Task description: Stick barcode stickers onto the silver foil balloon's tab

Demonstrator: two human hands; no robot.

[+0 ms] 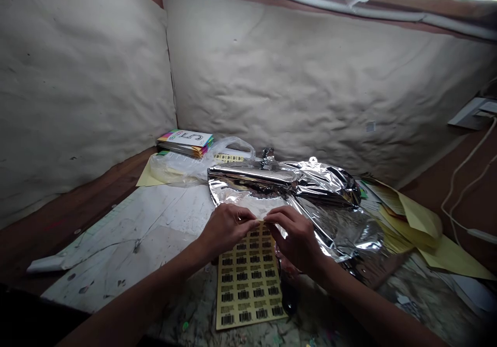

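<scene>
The left hand [227, 229] and right hand [293, 235] meet at the top edge of a sheet of barcode labels [248, 285], which lies on the worktop [411, 295] directly below them. Both grips are curled inward, fingertips closed near that edge, but whether they pinch the sheet, a single label or the crumpled silver foil bag [314, 202] touching it cannot be told. Rows of labels fill the visible sheet; its top rows are hidden behind the hands. To the left lies a scuffed white cutting mat [128, 243]. Beyond the foil sit a clear plastic bag [174, 167] and a stack of colourful booklets [185, 142]. Yellow papers [419, 233] pile up at the right, and the foil bulks between the hands and them.
</scene>
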